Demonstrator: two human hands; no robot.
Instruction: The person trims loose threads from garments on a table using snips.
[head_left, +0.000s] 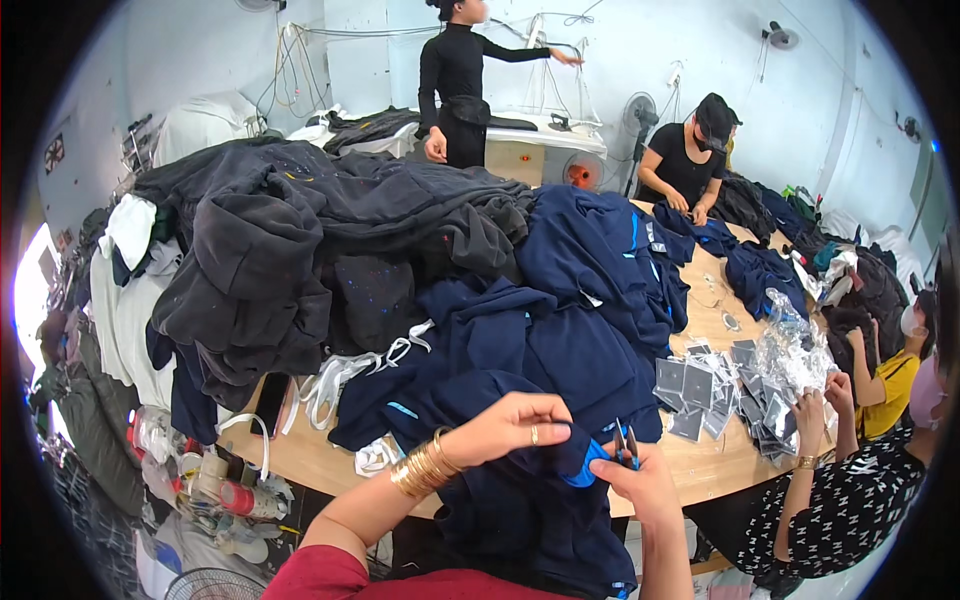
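A navy blue garment (pixel 530 515) hangs between my hands and drops over the near table edge toward my lap. My left hand (pixel 520 425), with gold bangles at its wrist, pinches the cloth near a bright blue trim (pixel 583 468). On the other side of that trim, my right hand (pixel 640 480) grips small scissors (pixel 626 448), their blades pointing up and away from me. Its thumb presses on the blue trim. Just beyond my hands lies a heap of navy garments (pixel 590 340).
Dark grey garments (pixel 290 250) pile high at the left, beside white drawstrings (pixel 335 385) and a phone (pixel 270 405). To the right, small square packets (pixel 705 385) and clear plastic bags (pixel 795 340) cover the wooden table (pixel 700 470). Co-workers (pixel 690 160) stand and sit around it.
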